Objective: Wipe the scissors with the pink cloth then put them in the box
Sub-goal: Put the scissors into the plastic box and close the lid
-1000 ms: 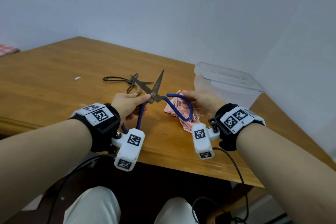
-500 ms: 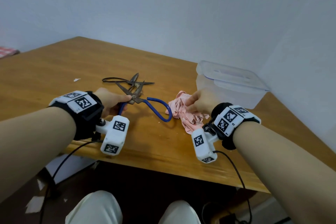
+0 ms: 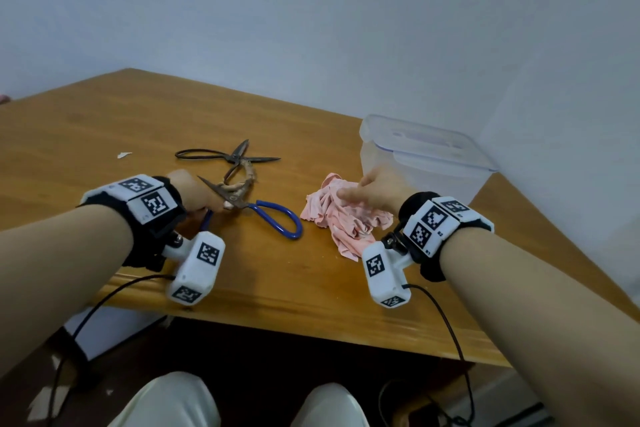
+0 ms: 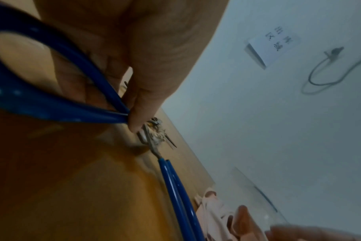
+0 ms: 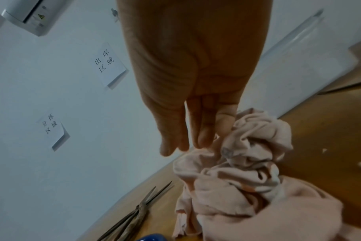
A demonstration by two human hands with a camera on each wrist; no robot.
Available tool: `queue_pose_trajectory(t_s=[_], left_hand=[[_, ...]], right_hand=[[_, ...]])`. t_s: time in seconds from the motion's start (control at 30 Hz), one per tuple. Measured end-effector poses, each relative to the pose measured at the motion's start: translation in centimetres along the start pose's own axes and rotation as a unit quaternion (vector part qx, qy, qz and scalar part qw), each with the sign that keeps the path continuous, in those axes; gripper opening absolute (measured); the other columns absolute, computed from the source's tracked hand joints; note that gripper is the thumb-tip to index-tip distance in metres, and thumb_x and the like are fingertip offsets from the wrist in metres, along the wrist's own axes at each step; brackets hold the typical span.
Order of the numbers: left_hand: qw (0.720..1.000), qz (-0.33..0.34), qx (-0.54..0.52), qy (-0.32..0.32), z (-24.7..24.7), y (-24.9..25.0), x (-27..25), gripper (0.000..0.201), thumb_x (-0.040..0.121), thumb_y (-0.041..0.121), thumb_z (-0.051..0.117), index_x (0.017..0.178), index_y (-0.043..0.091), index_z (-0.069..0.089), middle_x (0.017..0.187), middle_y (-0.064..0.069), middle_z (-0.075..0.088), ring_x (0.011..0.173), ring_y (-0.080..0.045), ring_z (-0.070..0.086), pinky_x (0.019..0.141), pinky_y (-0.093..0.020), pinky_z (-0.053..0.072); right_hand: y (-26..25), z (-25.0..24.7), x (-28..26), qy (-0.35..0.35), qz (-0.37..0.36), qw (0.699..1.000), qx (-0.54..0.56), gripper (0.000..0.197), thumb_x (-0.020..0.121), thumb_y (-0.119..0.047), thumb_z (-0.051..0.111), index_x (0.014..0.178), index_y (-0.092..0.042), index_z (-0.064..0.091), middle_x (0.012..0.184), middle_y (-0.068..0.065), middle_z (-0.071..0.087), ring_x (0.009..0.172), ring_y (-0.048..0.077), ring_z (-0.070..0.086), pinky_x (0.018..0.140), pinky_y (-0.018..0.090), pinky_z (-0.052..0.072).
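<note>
My left hand grips the blue-handled scissors near the pivot, low over the wooden table. Their rusty blade points up and left past my knuckles, and one blue loop lies to the right. In the left wrist view my thumb and fingers pinch the blue handle. The crumpled pink cloth lies right of the scissors. My right hand rests on its top with straight fingers touching the folds. The clear plastic box, lid on, stands just behind the cloth.
An old dark pair of scissors, blades apart and one handle wrapped in twine, lies behind my left hand. A small white scrap sits at the far left. The table's front edge runs under both wrists. Walls close off the back and right.
My left hand has lowered the blue scissors from mid-air and carried them left. My right hand left the blue handle loop and settled on the pink cloth.
</note>
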State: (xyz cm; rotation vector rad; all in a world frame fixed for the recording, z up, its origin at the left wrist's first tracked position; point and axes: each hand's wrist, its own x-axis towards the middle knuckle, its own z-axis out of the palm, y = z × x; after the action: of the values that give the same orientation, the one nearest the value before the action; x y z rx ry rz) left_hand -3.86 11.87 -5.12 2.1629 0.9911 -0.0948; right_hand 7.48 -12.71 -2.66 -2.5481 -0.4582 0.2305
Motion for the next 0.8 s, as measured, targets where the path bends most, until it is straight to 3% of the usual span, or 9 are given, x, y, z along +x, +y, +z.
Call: queue_pose_trajectory(t_s=[0.1,0.23,0.3,0.4,0.5,0.6,0.67,0.73,0.8], left_hand=[[0.997,0.012,0.069,0.025,0.5,0.4,0.0,0.035,0.085,0.017,0.071,0.06,0.005,0.05,0.058,-0.01,0.049,0.053,-0.022,0.044,0.05,-0.027,0.036],[0.99,0.054,0.106,0.07,0.7,2.1,-0.6,0.041,0.093,0.02,0.06,0.058,0.011,0.041,0.052,-0.005,0.032,0.047,-0.017,0.029,0.045,-0.025,0.024],[0.99,0.075,0.102,0.067,0.8,3.5,-1.1,0.038,0.094,0.019,0.057,0.061,0.011,0.04,0.052,-0.004,0.03,0.047,-0.016,0.028,0.045,-0.025,0.023],[0.988,0.115,0.085,0.057,1.4,6.5,-1.8,0.023,0.093,0.017,0.059,0.078,-0.001,0.058,0.053,-0.006,0.035,0.048,-0.019,0.034,0.046,-0.027,0.028],[0.986,0.152,0.061,0.038,2.9,10.0,-2.6,0.036,0.089,0.016,0.066,0.111,-0.012,0.061,0.063,-0.013,0.049,0.063,-0.027,0.05,0.053,-0.031,0.037],[0.984,0.178,0.019,0.016,5.0,13.5,-3.0,0.033,0.087,0.017,0.068,0.103,-0.012,0.065,0.09,-0.024,0.066,0.077,-0.031,0.057,0.056,-0.03,0.04],[0.982,0.185,-0.031,-0.008,6.4,15.7,-2.9,0.026,0.088,0.015,0.066,0.095,-0.01,0.066,0.087,-0.019,0.064,0.075,-0.027,0.054,0.062,-0.033,0.043],[0.979,0.183,-0.088,-0.029,7.8,17.8,-2.6,0.018,0.09,0.011,0.063,0.092,-0.007,0.064,0.083,-0.016,0.061,0.074,-0.026,0.053,0.069,-0.036,0.047],[0.974,0.17,-0.139,-0.05,9.1,19.5,-2.3,0.015,0.091,0.009,0.06,0.086,-0.005,0.062,0.08,-0.017,0.058,0.072,-0.025,0.053,0.072,-0.036,0.05]], right_hand=[[0.3,-0.4,-0.6,-0.01,-0.026,0.999,0.047,0.025,0.085,-0.017,0.071,0.108,-0.006,0.07,0.093,0.003,0.065,0.074,0.007,0.059,0.063,0.016,0.046],[1.1,-1.3,-0.9,-0.009,0.005,0.987,0.16,0.015,0.084,0.004,0.066,0.098,0.008,0.066,0.066,0.012,0.066,0.039,0.007,0.057,0.039,0.016,0.046],[1.7,-1.8,-1.1,-0.01,0.012,0.989,0.147,0.01,0.079,-0.005,0.075,0.079,0.002,0.067,0.054,0.007,0.065,0.039,0.01,0.056,0.038,0.018,0.043],[2.7,-2.5,-0.9,0.057,0.017,0.991,0.123,0.035,0.078,-0.032,0.078,0.058,-0.009,0.059,0.05,0.005,0.063,0.037,0.011,0.051,0.037,0.017,0.039],[3.9,-3.8,-0.6,0.023,0.002,0.987,0.157,0.022,0.087,-0.025,0.069,0.079,-0.004,0.067,0.057,0.004,0.065,0.044,0.01,0.056,0.041,0.016,0.04],[5.6,-5.7,-0.9,0.01,0.022,0.988,0.155,0.022,0.084,-0.003,0.069,0.106,-0.002,0.065,0.073,0.013,0.07,0.047,0.011,0.059,0.04,0.018,0.043],[7.0,-7.3,-0.8,0.03,0.05,0.988,0.14,0.017,0.085,-0.014,0.07,0.093,0.001,0.07,0.065,0.011,0.069,0.038,0.011,0.051,0.038,0.02,0.039],[8.7,-8.9,-0.4,0.056,0.087,0.987,0.121,0.035,0.089,-0.034,0.066,0.075,-0.002,0.069,0.055,0.007,0.065,0.037,0.012,0.05,0.04,0.021,0.038],[10.8,-10.3,0.2,0.076,0.105,0.982,0.138,0.023,0.091,-0.024,0.065,0.082,-0.003,0.065,0.062,0.008,0.066,0.045,0.013,0.056,0.043,0.022,0.041]])
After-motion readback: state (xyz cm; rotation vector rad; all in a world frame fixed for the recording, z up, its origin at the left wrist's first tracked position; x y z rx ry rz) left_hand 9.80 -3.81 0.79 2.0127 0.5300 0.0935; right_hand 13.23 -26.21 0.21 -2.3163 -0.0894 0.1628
